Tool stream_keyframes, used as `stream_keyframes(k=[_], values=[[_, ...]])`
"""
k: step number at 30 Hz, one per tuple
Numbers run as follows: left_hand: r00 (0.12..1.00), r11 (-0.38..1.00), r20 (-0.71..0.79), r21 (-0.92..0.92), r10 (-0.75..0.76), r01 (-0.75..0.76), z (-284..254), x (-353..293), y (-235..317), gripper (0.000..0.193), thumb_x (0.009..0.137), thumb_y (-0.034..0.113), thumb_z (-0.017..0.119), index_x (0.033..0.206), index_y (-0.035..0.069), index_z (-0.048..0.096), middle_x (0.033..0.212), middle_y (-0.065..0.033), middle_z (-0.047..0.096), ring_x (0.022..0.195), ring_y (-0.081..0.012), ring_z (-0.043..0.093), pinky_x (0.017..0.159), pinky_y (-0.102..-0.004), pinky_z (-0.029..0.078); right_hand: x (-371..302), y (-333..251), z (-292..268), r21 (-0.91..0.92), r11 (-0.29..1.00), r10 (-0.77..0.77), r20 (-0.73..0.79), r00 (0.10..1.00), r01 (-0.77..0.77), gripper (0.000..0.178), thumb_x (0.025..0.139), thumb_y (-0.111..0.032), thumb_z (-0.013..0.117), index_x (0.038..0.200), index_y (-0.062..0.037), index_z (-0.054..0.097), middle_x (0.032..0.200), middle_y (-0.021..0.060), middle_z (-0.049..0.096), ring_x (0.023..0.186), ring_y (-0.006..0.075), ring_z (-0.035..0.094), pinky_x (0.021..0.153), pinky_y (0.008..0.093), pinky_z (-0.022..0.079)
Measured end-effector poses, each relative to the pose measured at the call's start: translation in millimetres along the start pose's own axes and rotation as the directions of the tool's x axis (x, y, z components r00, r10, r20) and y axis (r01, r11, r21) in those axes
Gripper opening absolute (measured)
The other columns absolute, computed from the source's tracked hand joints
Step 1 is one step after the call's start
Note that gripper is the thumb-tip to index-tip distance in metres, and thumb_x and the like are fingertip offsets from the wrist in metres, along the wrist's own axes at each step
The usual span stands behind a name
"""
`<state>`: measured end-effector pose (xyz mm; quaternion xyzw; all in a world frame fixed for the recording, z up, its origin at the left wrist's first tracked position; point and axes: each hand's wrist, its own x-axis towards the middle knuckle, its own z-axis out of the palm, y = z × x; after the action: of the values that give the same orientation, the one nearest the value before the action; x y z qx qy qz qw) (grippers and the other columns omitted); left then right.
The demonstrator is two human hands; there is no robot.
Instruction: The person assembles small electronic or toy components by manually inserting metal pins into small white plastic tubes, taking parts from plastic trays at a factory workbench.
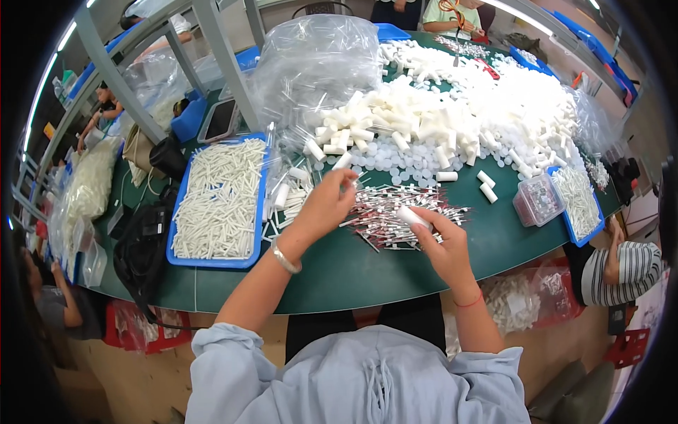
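The person's left hand (pixel 326 205) reaches out over the green table (pixel 353 272), wrist bent and knuckles up, fingers drawn together in a pinch on a thin piece that is too small to make out, just at the left edge of a pile of thin red-and-white sticks (pixel 395 212). A silver bracelet (pixel 286 260) sits on that forearm. The right hand (pixel 441 244) hovers over the near right part of the same pile, fingers curled around a short white tube (pixel 411 216) held between thumb and fingertips; a red string (pixel 469 302) circles its wrist. Further left on the table lies a blue tray (pixel 212 260) filled with slim white sticks, with a black bag (pixel 141 247) beside it. Beyond the hands a wide heap of white tubes and round caps (pixel 452 120) spreads across the far side, next to a big clear plastic bag (pixel 318 56). To the right stand a small clear box (pixel 538 199) and another blue tray (pixel 579 201) of white sticks. Other people sit around the table's edges, one in a striped top (pixel 625 272) at the near right.
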<state>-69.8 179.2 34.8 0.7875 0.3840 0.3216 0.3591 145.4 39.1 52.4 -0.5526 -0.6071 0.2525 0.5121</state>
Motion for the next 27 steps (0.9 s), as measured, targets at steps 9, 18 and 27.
stream_keyframes(k=[9, 18, 27], values=[[0.980, 0.852, 0.197, -0.505, -0.043, 0.139, 31.2, -44.0, 48.4, 0.032, 0.096, 0.022, 0.058, 0.120, 0.001, 0.059, 0.092, -0.0025, 0.064, 0.078, -0.0075, 0.056, 0.069, -0.0241, 0.047, -6.5, -8.8, 7.6, 0.063, 0.997, -0.037, 0.011, 0.999, 0.037, 0.027, 0.086, -0.010, 0.069, 0.113, -0.0040, 0.068, 0.091, 0.0066, 0.070, 0.074, 0.0111, 0.059, 0.066, 0.0247, 0.047], [0.891, 0.983, 0.450, -0.135, -0.055, 0.128, 26.0, -57.3, 63.6, 0.037, 0.087, 0.041, 0.064, 0.104, 0.009, 0.070, 0.084, -0.0105, 0.069, 0.075, -0.0220, 0.065, 0.068, -0.0334, 0.049, -20.7, -19.9, 2.4, -0.221, 0.899, -0.307, 0.294, 0.905, 0.377, 0.034, 0.077, -0.003, 0.070, 0.110, -0.0045, 0.064, 0.087, 0.0126, 0.066, 0.081, 0.0275, 0.062, 0.071, 0.0346, 0.051], [0.836, 0.880, 0.524, -0.305, -0.164, 0.364, 31.7, -60.4, 55.5, 0.035, 0.089, 0.038, 0.060, 0.090, 0.004, 0.067, 0.069, -0.0016, 0.062, 0.062, -0.0117, 0.056, 0.058, -0.0274, 0.043, -24.9, -15.9, 2.6, 0.052, 0.993, -0.117, 0.238, 0.964, 0.108, 0.040, 0.078, -0.010, 0.075, 0.116, -0.0035, 0.064, 0.110, 0.0093, 0.065, 0.101, 0.0217, 0.061, 0.088, 0.0332, 0.049]])
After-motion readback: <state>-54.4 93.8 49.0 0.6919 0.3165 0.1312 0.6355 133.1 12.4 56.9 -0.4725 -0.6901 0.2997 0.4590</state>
